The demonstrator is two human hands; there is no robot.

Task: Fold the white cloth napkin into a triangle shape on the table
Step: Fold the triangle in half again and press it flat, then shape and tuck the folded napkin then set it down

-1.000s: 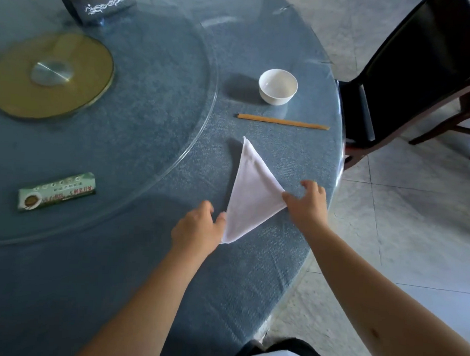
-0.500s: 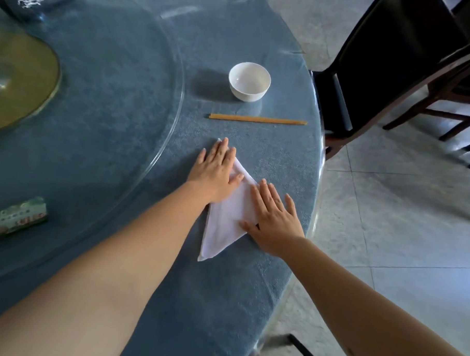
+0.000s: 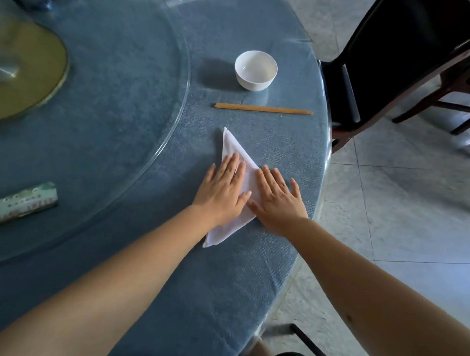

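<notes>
The white cloth napkin [image 3: 231, 148] lies flat on the blue table [image 3: 223, 285] as a long triangle, one tip pointing away from me and one towards me. My left hand [image 3: 222, 193] rests palm down on its middle, fingers spread. My right hand [image 3: 278, 201] lies palm down on the napkin's right corner, partly on the tablecloth. Both hands press flat and grip nothing. The hands hide the middle and the right corner of the napkin.
A white bowl [image 3: 256, 70] and wooden chopsticks [image 3: 263, 109] lie beyond the napkin. A glass turntable [image 3: 160, 137] with a gold centre disc [image 3: 28, 69] fills the left; a green packet [image 3: 20, 203] sits on it. A dark chair [image 3: 395, 63] stands at the table's right edge.
One second ago both hands pinched the napkin's near corners. They then laid flat on it; since half a second ago my left hand has slid back towards me, uncovering the far tip.
</notes>
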